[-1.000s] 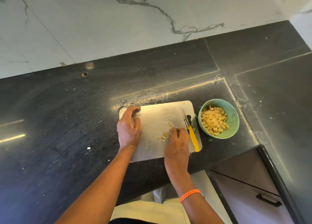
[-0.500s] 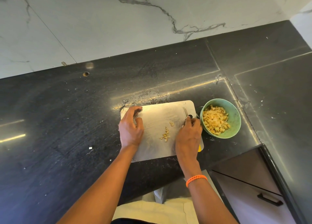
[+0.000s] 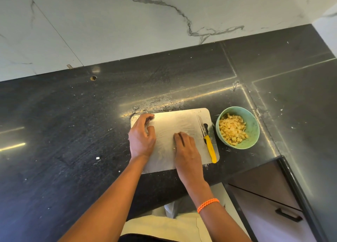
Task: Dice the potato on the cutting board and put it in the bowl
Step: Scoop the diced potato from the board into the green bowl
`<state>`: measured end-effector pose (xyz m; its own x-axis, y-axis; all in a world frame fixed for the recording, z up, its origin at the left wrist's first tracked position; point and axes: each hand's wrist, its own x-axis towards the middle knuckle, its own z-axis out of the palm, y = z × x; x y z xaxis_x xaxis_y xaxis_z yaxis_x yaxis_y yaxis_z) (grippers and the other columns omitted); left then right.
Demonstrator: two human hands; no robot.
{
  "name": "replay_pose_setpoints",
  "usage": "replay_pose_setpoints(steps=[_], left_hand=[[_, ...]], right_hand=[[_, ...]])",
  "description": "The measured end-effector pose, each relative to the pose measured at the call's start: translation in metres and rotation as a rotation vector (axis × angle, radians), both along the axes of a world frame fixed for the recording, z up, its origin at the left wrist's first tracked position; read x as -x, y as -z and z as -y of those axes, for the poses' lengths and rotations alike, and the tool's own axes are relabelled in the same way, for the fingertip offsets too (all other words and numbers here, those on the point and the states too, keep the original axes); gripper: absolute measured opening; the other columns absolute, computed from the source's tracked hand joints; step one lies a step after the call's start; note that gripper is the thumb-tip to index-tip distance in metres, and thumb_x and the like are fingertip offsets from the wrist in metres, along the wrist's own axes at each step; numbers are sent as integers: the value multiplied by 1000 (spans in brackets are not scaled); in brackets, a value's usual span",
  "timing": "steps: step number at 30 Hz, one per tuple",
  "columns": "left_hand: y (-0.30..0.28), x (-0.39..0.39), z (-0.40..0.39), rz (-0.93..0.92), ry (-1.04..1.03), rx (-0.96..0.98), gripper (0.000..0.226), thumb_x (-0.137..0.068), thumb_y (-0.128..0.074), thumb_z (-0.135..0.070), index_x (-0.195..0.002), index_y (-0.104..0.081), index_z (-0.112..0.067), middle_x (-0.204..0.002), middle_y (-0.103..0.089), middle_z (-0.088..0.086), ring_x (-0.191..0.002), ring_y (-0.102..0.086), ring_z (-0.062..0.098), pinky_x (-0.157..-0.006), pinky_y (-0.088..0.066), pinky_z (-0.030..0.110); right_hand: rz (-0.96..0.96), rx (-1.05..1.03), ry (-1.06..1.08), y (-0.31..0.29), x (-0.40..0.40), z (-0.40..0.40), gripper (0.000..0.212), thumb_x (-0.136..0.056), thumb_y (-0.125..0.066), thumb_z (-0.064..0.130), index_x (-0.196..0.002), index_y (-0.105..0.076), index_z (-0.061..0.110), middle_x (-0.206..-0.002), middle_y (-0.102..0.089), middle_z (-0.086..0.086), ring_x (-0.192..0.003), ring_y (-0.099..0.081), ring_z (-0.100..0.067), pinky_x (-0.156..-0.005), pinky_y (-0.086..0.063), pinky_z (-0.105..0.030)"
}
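Observation:
The pale cutting board (image 3: pixel 184 117) lies on the black counter. My left hand (image 3: pixel 142 137) rests on its left edge, fingers bent, index reaching the far corner. My right hand (image 3: pixel 186 148) lies flat over the board's middle and covers the loose potato bits; one small potato bit (image 3: pixel 173 148) shows by its thumb side. A knife with a yellow handle (image 3: pixel 210 148) lies along the board's right edge, blade pointing away, untouched. Right of the board stands the green bowl (image 3: pixel 254 125), holding diced potato (image 3: pixel 232 132).
The black counter (image 3: pixel 73 132) runs far to the left and behind the board, with crumbs and scuffs. A marble wall (image 3: pixel 127 23) backs it. The counter edge falls away just below the board, and a drawer with a dark handle (image 3: pixel 288 217) sits at the lower right.
My right hand has moved from the knife at the board's right side back to the middle, now covering the loose bits. The whole knife shows again. My left hand stayed put.

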<state>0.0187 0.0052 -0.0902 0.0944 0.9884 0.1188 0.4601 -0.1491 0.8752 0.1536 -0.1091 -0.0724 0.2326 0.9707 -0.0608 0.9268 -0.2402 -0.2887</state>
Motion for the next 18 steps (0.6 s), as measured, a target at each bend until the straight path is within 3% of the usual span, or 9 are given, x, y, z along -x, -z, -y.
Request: replay_pose_setpoints(steps=[6,11,18], left_hand=[[-2,0,0,2,-6,-5,38,-89,-52,1,-121,-68,-13,-114,-73,-3,-109,-69,12,-98,-59,38],[-2,0,1,7,-12,0,39,-88,-54,4,-121,-68,-12,-115,-73,-2,-110,-69,12,-99,-59,37],[0,-1,1,3,-10,-8,39,-89,-55,6,-122,-67,-11,-115,-73,-1,-110,-69,11,-101,-58,35]], right_hand=[[51,9,-160,-4,-2,33,82,-82,-83,7,-153,-43,12,-151,-49,-13,-136,-51,-29,-101,-57,-41],[128,-23,-255,-6,-14,42,83,-69,-91,3,-144,-56,4,-140,-59,-15,-125,-62,-29,-89,-60,-35],[132,-30,-300,-8,-23,24,55,-75,-89,8,-125,-67,5,-122,-62,-11,-109,-60,-27,-73,-62,-31]])
